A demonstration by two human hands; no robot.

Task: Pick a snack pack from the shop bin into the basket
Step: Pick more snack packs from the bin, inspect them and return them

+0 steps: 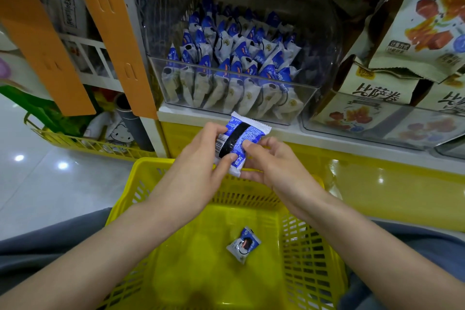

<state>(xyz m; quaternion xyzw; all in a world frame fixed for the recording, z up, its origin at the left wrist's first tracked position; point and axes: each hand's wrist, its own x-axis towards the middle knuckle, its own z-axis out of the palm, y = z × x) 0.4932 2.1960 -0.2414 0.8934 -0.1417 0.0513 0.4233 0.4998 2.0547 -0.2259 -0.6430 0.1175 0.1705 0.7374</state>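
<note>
A blue and white snack pack (pixel 242 137) with a black band is held above the far rim of the yellow basket (pixel 297 254). My left hand (pixel 201 156) grips its left side, thumb on the lower edge. My right hand (pixel 266 158) pinches its right lower side. Behind it, on the shelf, stands the clear plastic bin (pixel 176 75) packed with several matching packs. One more snack pack (pixel 243 244) lies flat on the basket floor.
A second clear bin (pixel 372 131) with cream pizza-roll bags (pixel 377 93) sits to the right. Orange cardboard strips (pixel 113 33) hang at the left. A low yellow rack (pixel 83 143) with toys stands on the shiny floor at the left.
</note>
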